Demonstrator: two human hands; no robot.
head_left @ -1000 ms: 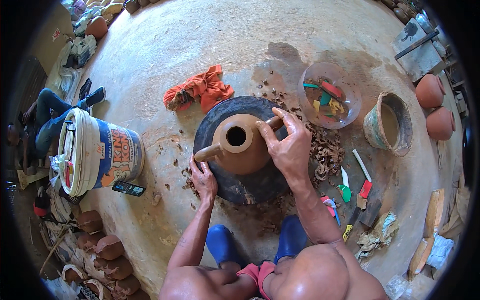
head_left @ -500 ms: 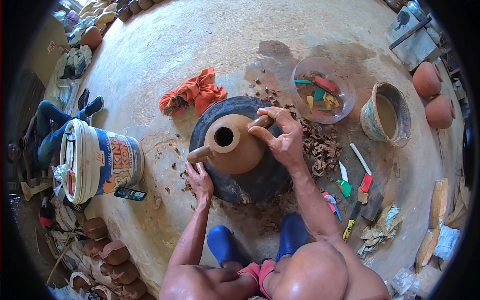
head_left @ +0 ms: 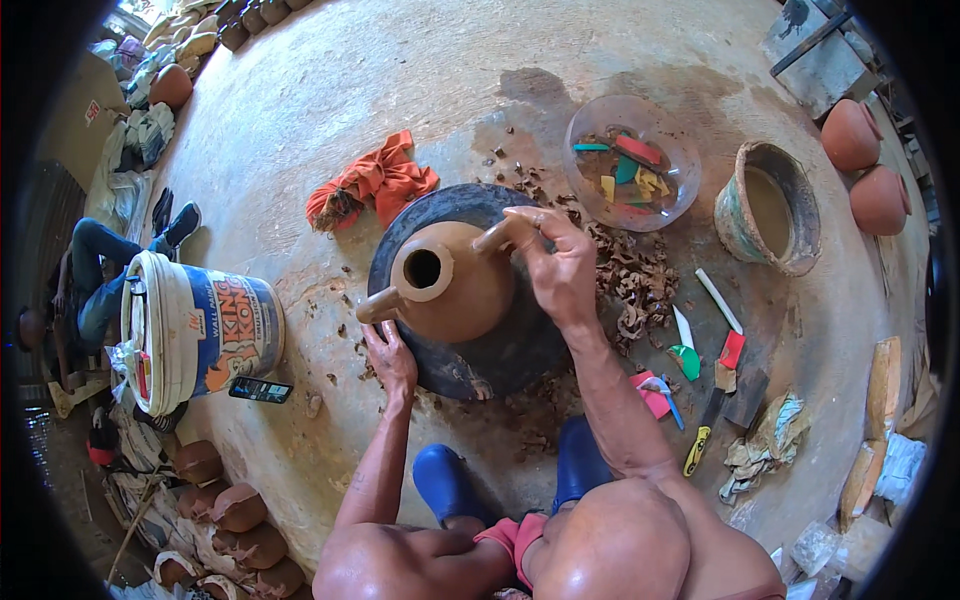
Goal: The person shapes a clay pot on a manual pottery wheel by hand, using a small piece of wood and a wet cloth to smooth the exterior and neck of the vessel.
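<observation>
A brown clay jug [head_left: 450, 305] with a round dark opening and two handles stands upright on a dark round wheel [head_left: 480, 365]. My right hand [head_left: 555, 260] grips the right-hand handle, fingers bent over it. My left hand [head_left: 388, 355] rests at the wheel's left rim, just below the left-hand handle, its fingers apart and their tips partly hidden. Clay shavings [head_left: 630, 280] lie around the wheel's right side.
Around me: orange cloth [head_left: 395, 180], clear bowl of coloured pieces [head_left: 630, 160], pot of muddy water [head_left: 770, 210], small tools [head_left: 700, 430], paint bucket [head_left: 200, 330], phone [head_left: 260, 388], red pots [head_left: 850, 135], clay pots [head_left: 240, 515]. Another person's legs [head_left: 100, 250] show at far left.
My right thumb has shifted from the handle's base by the neck, and that hand is now bent over the handle. The whole scene has shifted slightly left and up in view.
</observation>
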